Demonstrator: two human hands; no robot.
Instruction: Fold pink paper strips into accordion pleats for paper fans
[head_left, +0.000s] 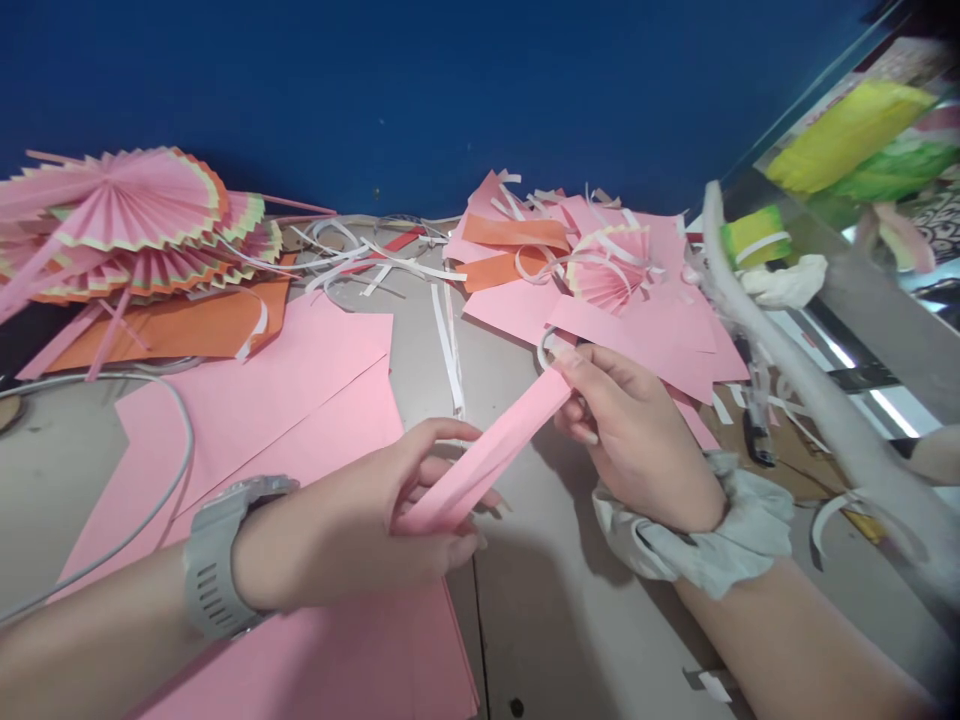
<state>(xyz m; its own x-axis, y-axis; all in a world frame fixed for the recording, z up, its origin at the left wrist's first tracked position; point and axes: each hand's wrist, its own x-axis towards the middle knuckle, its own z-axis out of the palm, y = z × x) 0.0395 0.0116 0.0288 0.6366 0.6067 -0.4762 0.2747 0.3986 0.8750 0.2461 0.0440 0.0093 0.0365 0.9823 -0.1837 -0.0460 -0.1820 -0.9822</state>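
A folded pink paper strip (pixel 491 447) slants upward to the right between my two hands. My right hand (pixel 626 420) pinches its upper end, and a thin white strip (pixel 546 347) curls just beside those fingertips. Round the lower end curve the fingers of my left hand (pixel 360 520), with the paper lying between thumb and fingers. Beneath my left hand and forearm lie large pink paper sheets (pixel 300 400). Just beyond my right hand is a pile of pink paper pieces (pixel 652 340) with white strips and a small pleated fan (pixel 607 265).
Pleated pink fans with orange and pale edges (pixel 142 200) are stacked at the left back, over orange paper (pixel 187 320). Loose white strips (pixel 360 255) litter the table's back. A grey cable (pixel 180 420) loops at left. A whitish bar (pixel 795 370) runs along the right side.
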